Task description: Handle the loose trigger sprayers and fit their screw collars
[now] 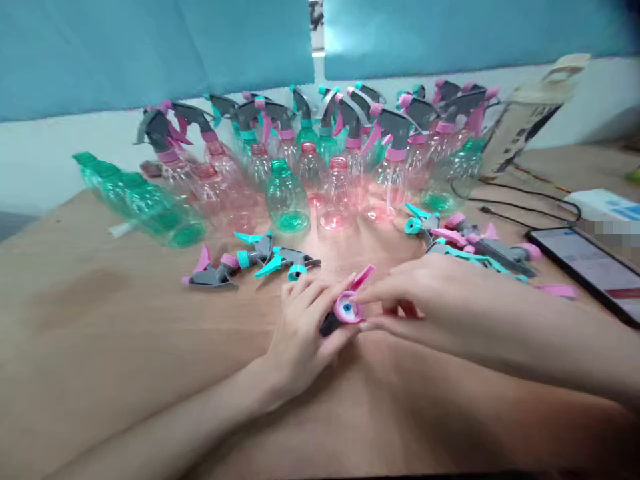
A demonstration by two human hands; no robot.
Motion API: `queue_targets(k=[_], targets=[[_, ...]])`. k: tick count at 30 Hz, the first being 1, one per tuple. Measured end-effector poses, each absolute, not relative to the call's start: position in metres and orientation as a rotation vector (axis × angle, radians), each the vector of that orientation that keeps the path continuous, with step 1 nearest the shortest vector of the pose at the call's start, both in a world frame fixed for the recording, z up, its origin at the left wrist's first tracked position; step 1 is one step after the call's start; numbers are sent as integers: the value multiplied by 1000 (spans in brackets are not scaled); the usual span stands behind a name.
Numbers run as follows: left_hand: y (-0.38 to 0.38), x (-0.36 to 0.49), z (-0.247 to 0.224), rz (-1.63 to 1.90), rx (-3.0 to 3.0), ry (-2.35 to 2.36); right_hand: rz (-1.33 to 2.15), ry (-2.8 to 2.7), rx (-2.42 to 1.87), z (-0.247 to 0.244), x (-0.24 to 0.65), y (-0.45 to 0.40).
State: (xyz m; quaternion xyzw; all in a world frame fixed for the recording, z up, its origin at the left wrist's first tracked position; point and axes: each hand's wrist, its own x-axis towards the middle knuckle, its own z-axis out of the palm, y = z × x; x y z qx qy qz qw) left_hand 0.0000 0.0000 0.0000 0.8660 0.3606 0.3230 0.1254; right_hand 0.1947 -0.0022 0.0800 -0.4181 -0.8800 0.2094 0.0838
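Low over the table, my left hand [303,327] is closed around a grey and pink spray trigger head [349,307]. The open underside of its pink collar faces up, with a white inside and a small dark blue centre. My right hand [415,293] pinches the collar's right edge between thumb and fingers. A pink lever sticks out above the collar. Just beyond my left hand lie loose spray heads, one with a turquoise collar [297,272] and one with a pink collar [213,272].
Behind stand several clear pink bottles [339,200] and green bottles [287,197], many topped with spray heads. More loose heads [475,243] lie to the right, near a phone [590,267] and a black cable [535,190]. A pale printed container [525,120] stands at the back right.
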Motion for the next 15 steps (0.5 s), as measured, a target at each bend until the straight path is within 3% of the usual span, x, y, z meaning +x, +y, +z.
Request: queue_targets(k=[7, 15], targets=[[-1, 0, 2, 980, 2498, 1115, 1215, -2568, -1294, 80, 200, -11], [0, -1, 0, 995, 2465, 1124, 1191, -2523, -1269, 83, 197, -1]])
